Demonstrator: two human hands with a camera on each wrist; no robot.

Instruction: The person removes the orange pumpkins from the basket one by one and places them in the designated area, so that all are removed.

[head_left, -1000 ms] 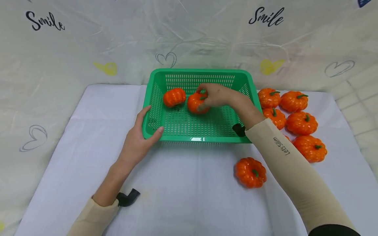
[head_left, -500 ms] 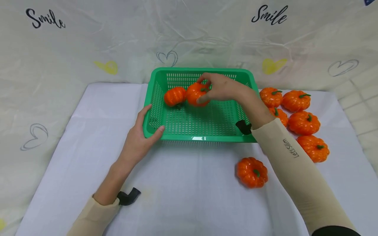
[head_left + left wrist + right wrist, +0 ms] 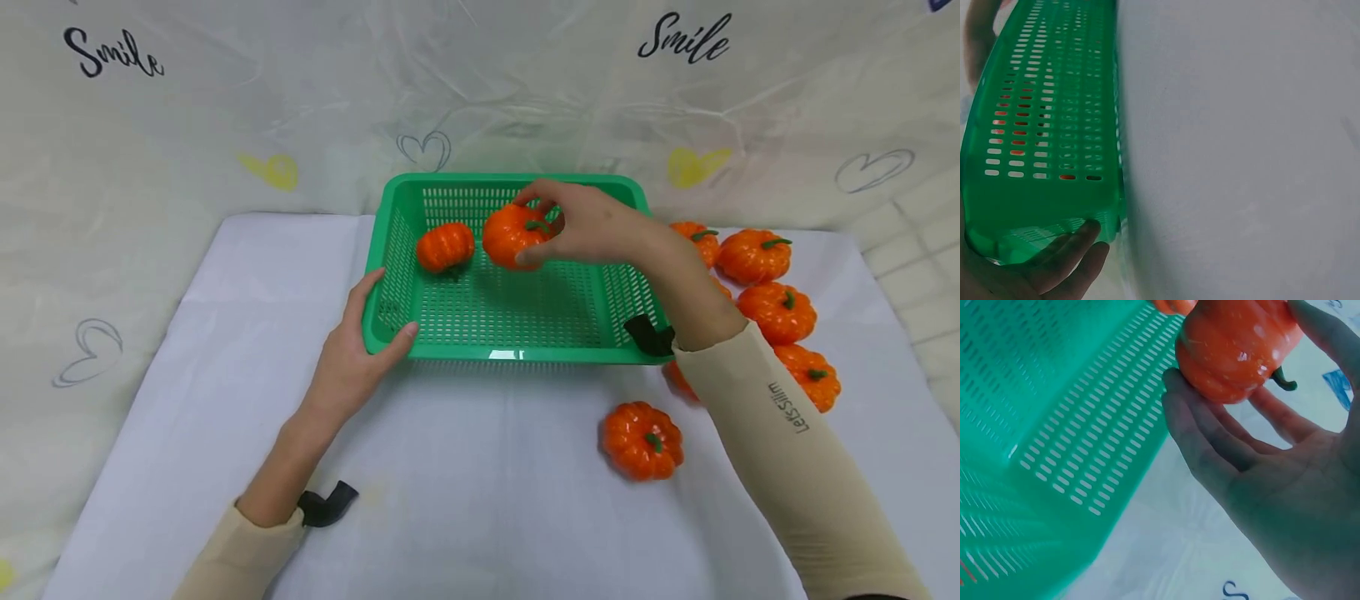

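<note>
A green plastic basket (image 3: 495, 354) with slotted walls stands at the back of the table. My left hand (image 3: 341, 362) holds its near left corner, thumb at the front rim and fingers along the left end. In the left wrist view, the fingers (image 3: 1075, 256) lie against the end wall. Above the basket floor, my right hand (image 3: 592, 221) grips a small orange toy pumpkin (image 3: 510, 236) with a green stem. The right wrist view has this pumpkin (image 3: 1235, 353) between thumb and fingers. Another pumpkin (image 3: 446, 247) lies on its side in the basket's left part.
Several more orange pumpkins (image 3: 776, 312) sit on the table to the basket's right, partly hidden by the right arm. One pumpkin (image 3: 642, 442) stands alone in front of the basket. A white cloth (image 3: 480, 483) covers the table; a printed sheet (image 3: 525, 92) hangs behind.
My right hand has lifted its pumpkin from the basket floor, then moved slightly right with it, apart from the other pumpkin. The left hand and basket have stayed in place.
</note>
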